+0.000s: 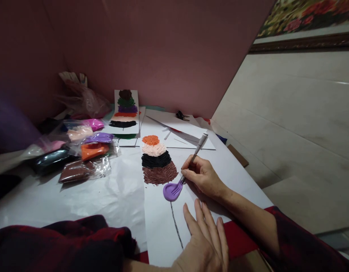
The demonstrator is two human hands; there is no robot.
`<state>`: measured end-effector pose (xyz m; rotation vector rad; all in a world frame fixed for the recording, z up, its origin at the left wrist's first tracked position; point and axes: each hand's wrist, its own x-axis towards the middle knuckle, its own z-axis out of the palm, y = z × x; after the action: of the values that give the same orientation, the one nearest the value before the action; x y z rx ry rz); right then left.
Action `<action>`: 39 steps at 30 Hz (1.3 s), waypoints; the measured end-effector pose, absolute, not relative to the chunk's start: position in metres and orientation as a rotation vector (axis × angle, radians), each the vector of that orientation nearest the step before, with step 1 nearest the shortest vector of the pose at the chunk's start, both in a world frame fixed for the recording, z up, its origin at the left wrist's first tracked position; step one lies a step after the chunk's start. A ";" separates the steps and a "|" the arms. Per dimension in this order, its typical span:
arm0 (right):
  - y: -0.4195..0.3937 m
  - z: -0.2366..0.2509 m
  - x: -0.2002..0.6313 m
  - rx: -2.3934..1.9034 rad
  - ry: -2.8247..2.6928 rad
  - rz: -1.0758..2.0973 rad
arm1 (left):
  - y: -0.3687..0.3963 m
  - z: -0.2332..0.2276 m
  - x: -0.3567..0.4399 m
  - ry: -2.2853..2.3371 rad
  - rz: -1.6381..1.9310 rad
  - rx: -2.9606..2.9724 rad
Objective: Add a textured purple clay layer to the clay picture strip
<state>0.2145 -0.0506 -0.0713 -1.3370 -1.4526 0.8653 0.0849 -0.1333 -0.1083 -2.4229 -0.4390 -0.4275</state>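
My right hand (204, 174) is closed around a fork (199, 145) with a ridged metal handle. Its tines press into a flattened purple clay piece (170, 192) on a white paper sheet (159, 226). Above that piece, the sheet bears textured clay bands: orange (150, 140), pale peach (154, 149), black (156, 160) and brown (160, 173). A dark drawn line (176, 223) runs down from the purple clay. My left hand (204, 241) lies flat with fingers stretched over the lower right of the sheet, holding nothing.
Plastic bags of coloured clay, including purple (99, 138), orange (94, 151) and brown (75, 172), lie on the left. A finished-looking banded clay card (124, 109) leans behind. Loose white sheets (177, 138) and a black clip (180, 115) are farther back, near the wall (152, 53).
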 end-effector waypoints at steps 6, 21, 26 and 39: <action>-0.052 -0.071 0.213 -1.348 -1.493 0.773 | -0.133 -0.106 0.084 -0.419 -0.428 -2.395; -0.054 -0.061 0.209 -1.220 -1.133 1.008 | -0.135 -0.102 0.083 -0.393 -0.255 -2.353; -0.058 -0.060 0.202 -1.196 -1.155 1.056 | -0.140 -0.103 0.084 -0.353 0.151 -2.005; -0.061 -0.062 0.195 -1.252 -1.323 0.994 | -0.149 -0.109 0.088 -0.338 0.380 -1.710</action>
<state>0.1947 -0.0613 -0.0617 -1.2520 -1.3226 0.9945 0.0885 -0.1492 -0.1087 -1.7103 -0.3384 0.3797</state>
